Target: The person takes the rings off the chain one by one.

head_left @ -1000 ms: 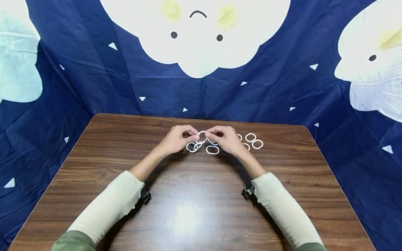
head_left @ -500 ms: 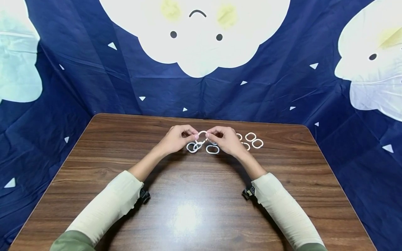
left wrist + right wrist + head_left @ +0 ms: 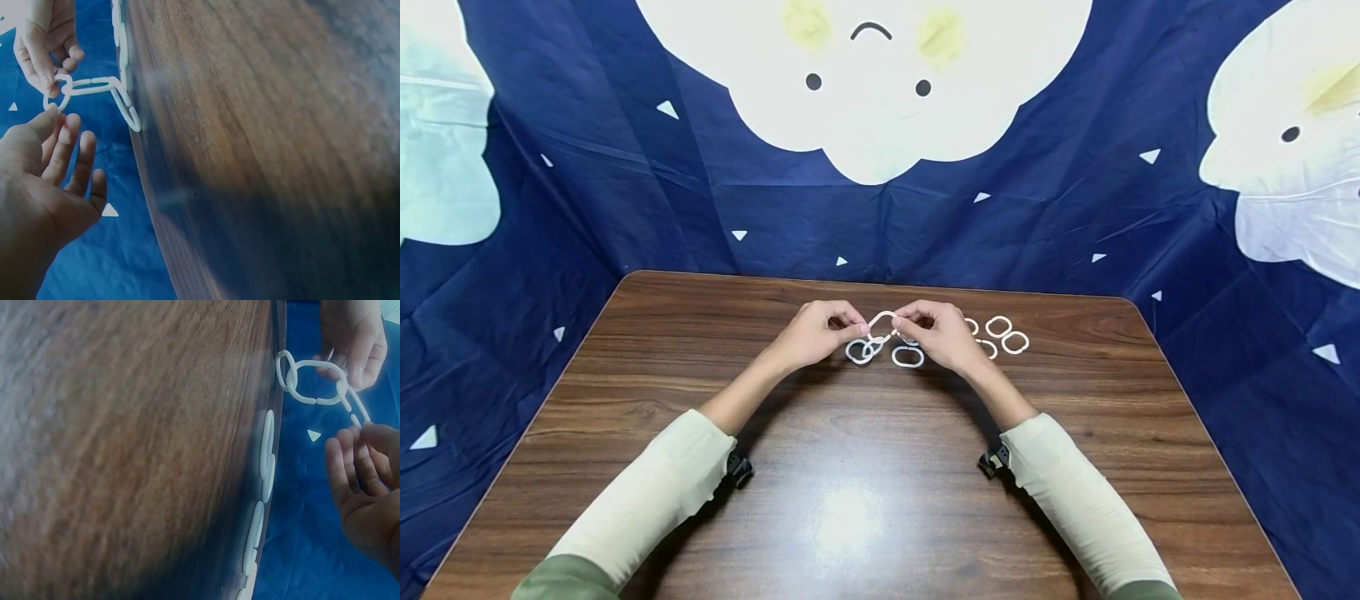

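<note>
Both hands pinch one white plastic chain link (image 3: pixel 883 314) just above the far part of the table. My left hand (image 3: pixel 823 335) grips its left side between thumb and fingers. At its right side, the fingertips of my right hand (image 3: pixel 936 335) hold it. A small gap in this link shows beside the right thumb in the right wrist view. A second link (image 3: pixel 304 399) hangs through it, and a third link (image 3: pixel 281 372) is joined to the second and reaches the tabletop.
Below the hands lies a loose oval link (image 3: pixel 907 367), with another partly hidden behind the right fingers. More white links (image 3: pixel 1015 353) lie to the right of the right hand. The brown wooden table (image 3: pixel 865 450) ends at a blue cloud-patterned cloth (image 3: pixel 880 225).
My left fingertips have shifted slightly left and down along the held link, showing more of its upper left side. The right hand and the loose links stay in place.
</note>
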`<state>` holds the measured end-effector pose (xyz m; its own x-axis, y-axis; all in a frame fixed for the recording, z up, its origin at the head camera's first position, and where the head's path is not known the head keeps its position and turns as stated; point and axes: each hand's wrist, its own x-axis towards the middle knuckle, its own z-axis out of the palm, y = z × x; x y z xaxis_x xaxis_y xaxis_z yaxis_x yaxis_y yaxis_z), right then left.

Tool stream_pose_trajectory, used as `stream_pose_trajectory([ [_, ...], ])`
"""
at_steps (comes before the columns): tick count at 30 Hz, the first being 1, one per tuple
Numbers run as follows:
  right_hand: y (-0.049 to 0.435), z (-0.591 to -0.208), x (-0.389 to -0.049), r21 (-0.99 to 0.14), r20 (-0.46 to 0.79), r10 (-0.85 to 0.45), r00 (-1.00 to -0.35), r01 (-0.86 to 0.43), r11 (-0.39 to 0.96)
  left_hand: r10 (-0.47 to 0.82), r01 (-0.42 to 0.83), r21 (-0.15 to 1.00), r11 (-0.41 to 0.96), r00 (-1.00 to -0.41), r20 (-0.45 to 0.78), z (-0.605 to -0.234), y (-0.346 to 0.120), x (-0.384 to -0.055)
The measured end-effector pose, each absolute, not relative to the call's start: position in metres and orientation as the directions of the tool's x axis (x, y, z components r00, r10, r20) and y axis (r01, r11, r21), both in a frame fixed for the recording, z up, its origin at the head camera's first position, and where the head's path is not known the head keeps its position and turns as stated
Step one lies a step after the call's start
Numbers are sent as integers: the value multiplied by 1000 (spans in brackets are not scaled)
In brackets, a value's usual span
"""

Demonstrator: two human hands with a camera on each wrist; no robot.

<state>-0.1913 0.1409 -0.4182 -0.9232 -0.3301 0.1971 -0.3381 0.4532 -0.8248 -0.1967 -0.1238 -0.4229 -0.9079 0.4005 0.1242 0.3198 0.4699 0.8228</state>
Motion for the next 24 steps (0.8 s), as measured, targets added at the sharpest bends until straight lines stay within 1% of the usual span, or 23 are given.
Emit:
stream_pose_trajectory([
  [7, 141, -419, -192, -830, 196, -323, -926, -332, 448, 398, 318, 818, 479, -909, 120, -423, -126, -196],
  [14, 140, -420, -193, -843, 195, -321, -927, -326, 429, 404, 290, 832, 474, -911, 87, -425, -128, -194],
  [19, 140, -420, -193, -861, 182, -327, -927, -311, 402, 417, 276, 821, 500, -907, 51, -426, -124, -193],
  [24, 140, -420, -192, -878, 162, -329, -930, -288, 383, 426, 285, 811, 511, -903, 50, -426, -120, -194],
])
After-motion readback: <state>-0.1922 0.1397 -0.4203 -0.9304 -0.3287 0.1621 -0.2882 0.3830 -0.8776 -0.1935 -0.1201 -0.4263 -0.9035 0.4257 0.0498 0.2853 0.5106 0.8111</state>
